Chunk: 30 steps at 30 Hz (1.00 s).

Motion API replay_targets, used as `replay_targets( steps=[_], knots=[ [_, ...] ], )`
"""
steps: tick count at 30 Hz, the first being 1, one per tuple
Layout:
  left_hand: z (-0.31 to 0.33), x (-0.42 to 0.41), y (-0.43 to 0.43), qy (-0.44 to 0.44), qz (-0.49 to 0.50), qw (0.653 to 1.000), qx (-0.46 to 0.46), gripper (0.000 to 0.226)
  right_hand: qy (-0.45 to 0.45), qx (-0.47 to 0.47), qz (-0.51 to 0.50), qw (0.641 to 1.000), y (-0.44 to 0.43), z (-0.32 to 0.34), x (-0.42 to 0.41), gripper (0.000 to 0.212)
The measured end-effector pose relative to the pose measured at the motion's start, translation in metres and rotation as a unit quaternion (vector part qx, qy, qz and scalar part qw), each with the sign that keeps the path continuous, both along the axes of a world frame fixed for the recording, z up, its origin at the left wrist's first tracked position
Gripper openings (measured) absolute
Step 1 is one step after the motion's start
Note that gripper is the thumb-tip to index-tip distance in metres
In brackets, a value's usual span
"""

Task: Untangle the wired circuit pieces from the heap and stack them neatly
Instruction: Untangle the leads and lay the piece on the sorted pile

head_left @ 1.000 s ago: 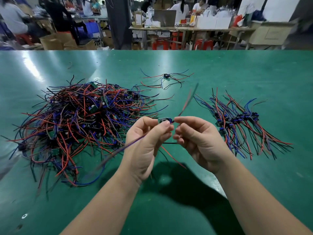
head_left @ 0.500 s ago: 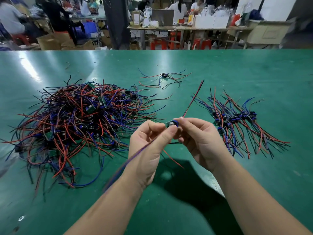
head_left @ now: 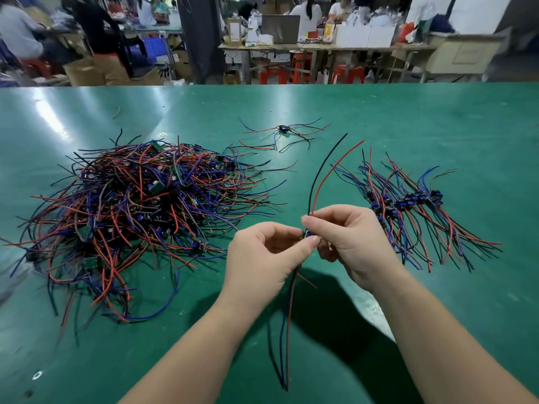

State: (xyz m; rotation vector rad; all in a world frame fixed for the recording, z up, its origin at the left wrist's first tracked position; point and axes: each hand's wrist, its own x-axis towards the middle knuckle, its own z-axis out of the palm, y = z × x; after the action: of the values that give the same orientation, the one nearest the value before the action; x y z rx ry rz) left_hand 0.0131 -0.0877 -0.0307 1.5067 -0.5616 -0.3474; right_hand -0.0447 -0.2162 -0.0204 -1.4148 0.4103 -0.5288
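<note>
Pinching circuit piece [head_left: 308, 235] in left hand [head_left: 262, 258] and right hand [head_left: 353, 243], its wires [head_left: 320, 185] now swung upright from the earlier slant, heap [head_left: 140, 217] at frame left, stack [head_left: 408, 211] at right.

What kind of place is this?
Probably an electronics assembly workshop: a tangled heap of wired circuit pieces on a green worktable, a neat stack nearby, and other workers' cluttered benches behind.

Place: a factory assembly workshop.
Near: green tabletop [head_left: 408, 123] with a heap of wired circuit pieces [head_left: 140, 217] at left and a sorted row [head_left: 408, 202] at right.
Far: workbenches [head_left: 320, 48] holding white boxes [head_left: 364, 36] and a laptop [head_left: 281, 29]; red stools [head_left: 272, 75]; cardboard cartons [head_left: 84, 72]; seated workers [head_left: 20, 33].
</note>
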Motion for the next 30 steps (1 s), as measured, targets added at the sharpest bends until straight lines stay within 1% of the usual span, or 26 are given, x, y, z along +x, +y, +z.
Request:
replay_targets(
  steps=[2,5,6,7,9,11,14,16,19,22,24,28,30],
  knots=[
    [-0.001,0.001,0.0,0.019,0.001,1.0,0.016,0.033,0.005,0.003,0.003,1.0,0.0,0.0,0.0,0.017],
    [0.003,0.002,0.0,0.093,-0.064,0.994,0.008,0.007,0.028,0.056,0.029,0.998,-0.001,0.003,0.0,0.009],
    [0.006,0.001,0.001,0.12,-0.09,0.989,0.004,0.008,0.037,0.081,0.043,0.995,-0.002,0.004,-0.001,0.01],
    [0.008,0.0,0.001,0.149,-0.108,0.983,0.001,0.015,0.043,0.104,0.06,0.992,-0.004,0.005,-0.002,0.012],
    [0.011,-0.001,0.001,0.185,-0.121,0.975,-0.013,0.018,0.036,0.144,0.092,0.985,-0.007,0.005,-0.004,0.008],
    [0.013,-0.003,0.002,0.186,-0.123,0.975,-0.021,0.01,0.03,0.164,0.111,0.98,-0.009,0.006,-0.005,0.005],
    [0.011,-0.006,0.002,0.189,-0.131,0.973,-0.018,0.008,0.047,0.159,0.132,0.977,-0.013,0.008,-0.008,0.01],
    [0.01,-0.006,0.002,0.197,-0.145,0.97,-0.004,0.01,0.056,0.165,0.134,0.975,-0.019,0.01,-0.01,0.01],
    [0.01,-0.005,0.003,0.198,-0.161,0.967,0.021,0.011,0.044,0.191,0.097,0.976,-0.031,0.012,-0.013,0.006],
    [0.009,-0.006,0.003,0.187,-0.175,0.966,0.043,0.009,0.027,0.23,0.033,0.972,-0.041,0.014,-0.014,0.015],
    [0.007,-0.007,0.002,0.176,-0.177,0.967,0.053,0.008,0.016,0.247,-0.006,0.969,-0.047,0.017,-0.015,0.016],
    [0.001,-0.01,0.0,0.13,-0.17,0.973,0.087,0.011,-0.005,0.299,-0.08,0.951,-0.056,0.019,-0.018,0.007],
    [-0.004,-0.009,-0.001,0.1,-0.157,0.976,0.11,0.013,-0.023,0.322,-0.097,0.941,-0.057,0.019,-0.018,0.003]
  ],
)
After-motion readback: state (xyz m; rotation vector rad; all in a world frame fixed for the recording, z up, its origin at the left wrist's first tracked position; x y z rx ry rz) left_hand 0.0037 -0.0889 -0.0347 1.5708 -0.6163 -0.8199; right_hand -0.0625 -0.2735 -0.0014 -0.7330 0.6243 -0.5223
